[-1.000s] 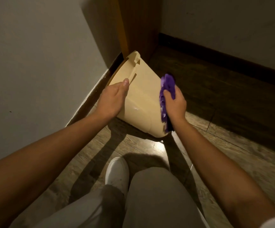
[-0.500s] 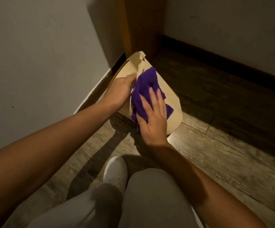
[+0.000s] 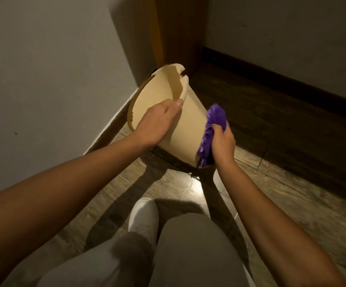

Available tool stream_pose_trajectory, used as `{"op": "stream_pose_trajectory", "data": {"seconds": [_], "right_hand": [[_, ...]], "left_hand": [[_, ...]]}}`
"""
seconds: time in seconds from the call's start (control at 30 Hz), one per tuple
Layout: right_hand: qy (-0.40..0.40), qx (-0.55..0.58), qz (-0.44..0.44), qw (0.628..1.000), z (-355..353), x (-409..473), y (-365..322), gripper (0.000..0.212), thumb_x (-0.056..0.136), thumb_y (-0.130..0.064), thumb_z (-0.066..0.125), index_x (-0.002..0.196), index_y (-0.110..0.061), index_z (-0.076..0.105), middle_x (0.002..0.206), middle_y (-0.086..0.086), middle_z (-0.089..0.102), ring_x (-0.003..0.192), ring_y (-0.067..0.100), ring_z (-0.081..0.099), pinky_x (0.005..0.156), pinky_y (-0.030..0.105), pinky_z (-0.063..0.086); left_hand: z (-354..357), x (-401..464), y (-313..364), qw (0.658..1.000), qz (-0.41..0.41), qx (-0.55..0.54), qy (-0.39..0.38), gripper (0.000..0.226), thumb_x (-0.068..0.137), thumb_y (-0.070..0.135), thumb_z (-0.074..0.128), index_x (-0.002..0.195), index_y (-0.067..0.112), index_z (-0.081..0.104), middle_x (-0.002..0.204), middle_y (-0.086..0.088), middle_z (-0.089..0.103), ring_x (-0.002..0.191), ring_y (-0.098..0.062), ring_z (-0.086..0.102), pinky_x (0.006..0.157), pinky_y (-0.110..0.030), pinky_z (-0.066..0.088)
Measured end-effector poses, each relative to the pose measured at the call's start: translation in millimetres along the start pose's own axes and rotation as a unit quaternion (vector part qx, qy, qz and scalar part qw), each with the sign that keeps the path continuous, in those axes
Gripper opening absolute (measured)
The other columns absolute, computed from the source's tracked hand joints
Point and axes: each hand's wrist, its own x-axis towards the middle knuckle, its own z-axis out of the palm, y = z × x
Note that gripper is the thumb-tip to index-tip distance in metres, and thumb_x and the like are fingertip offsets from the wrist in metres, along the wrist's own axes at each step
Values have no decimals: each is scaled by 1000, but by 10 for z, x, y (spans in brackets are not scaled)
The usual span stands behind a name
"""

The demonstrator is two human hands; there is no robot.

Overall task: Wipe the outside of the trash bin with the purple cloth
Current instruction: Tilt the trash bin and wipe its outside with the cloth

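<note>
A cream plastic trash bin is tilted on the wooden floor in the corner, its open mouth turned toward the left wall. My left hand grips the near rim, thumb along the edge. My right hand clutches the bunched purple cloth and presses it against the bin's right outer side, close to its base. The bin's far side and bottom are hidden.
A grey wall with a baseboard runs along the left. A wooden door frame stands behind the bin, a dark skirting at the right. My white shoe and grey trouser knees are below.
Half a second ago my right hand lay flat with the cloth on the bin's front face. It has since moved to the right side near the base, and the bin's mouth has turned more toward me.
</note>
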Motion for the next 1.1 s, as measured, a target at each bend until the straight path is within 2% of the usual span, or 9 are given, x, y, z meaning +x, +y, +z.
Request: {"op": "stream_pose_trajectory", "data": {"seconds": [0.1,0.23,0.33,0.47,0.63,0.7,0.9,1.0,1.1], "right_hand": [[-31,10,-131,991,234,-120,-318,52,102,-32,49,153,-27,48,157,-1,52,144,20,47,122,48,34],[-41,-134,-374,917,497,-409,-406,56,94,-27,52,150,-23,53,166,2,40,158,28,24,126,56,21],[-30,-243,-467,850,400,-456,-72,56,97,-28,57,152,-28,50,168,5,35,159,35,19,124,66,17],[0,-314,-455,833,38,-280,390,56,96,-33,62,151,-32,51,167,10,35,157,41,21,122,68,19],[65,-219,-213,950,-314,-22,491,60,95,-23,59,153,-26,46,163,8,39,144,34,43,111,43,42],[71,-211,-167,960,-390,65,410,57,99,-20,60,154,-22,46,161,8,43,139,31,50,107,34,40],[92,-173,-275,941,-399,-18,-182,47,98,-12,60,144,-22,58,158,8,47,140,29,49,113,44,45],[17,-156,-363,918,-93,-199,-478,50,95,-14,59,144,-23,59,159,7,46,143,28,46,112,38,42],[7,-153,-362,920,71,-222,-552,53,95,-10,61,147,-21,56,161,8,45,146,29,42,114,41,41]], "left_hand": [[14,144,106,1000,4,-7,30,36,106,43,38,107,19,65,97,13,62,89,-2,57,71,-27,40],[-157,324,120,995,-4,-52,90,40,110,28,38,101,10,72,98,-7,74,89,-15,65,84,-31,49],[-214,373,91,994,-34,-37,98,44,110,36,34,86,21,67,84,1,69,75,-6,63,70,-26,47],[-286,438,100,987,-116,-30,103,51,108,49,29,112,15,66,105,-5,67,96,-19,62,75,-33,41],[-277,467,170,990,-108,-29,81,51,107,51,28,128,18,61,113,-1,62,97,-16,56,80,-37,37],[-267,491,211,991,-104,-30,84,51,107,51,28,129,18,60,110,0,62,94,-14,56,78,-37,38],[-317,546,344,986,-149,-68,19,57,97,58,42,137,19,55,126,-8,64,113,-30,61,105,-51,44],[-372,519,387,982,-124,-110,-84,53,83,47,61,131,26,58,123,-7,65,112,-30,63,99,-48,48],[-342,343,179,985,-61,-23,-161,52,93,42,59,143,39,47,127,6,60,114,-18,58,98,-45,48]]}}
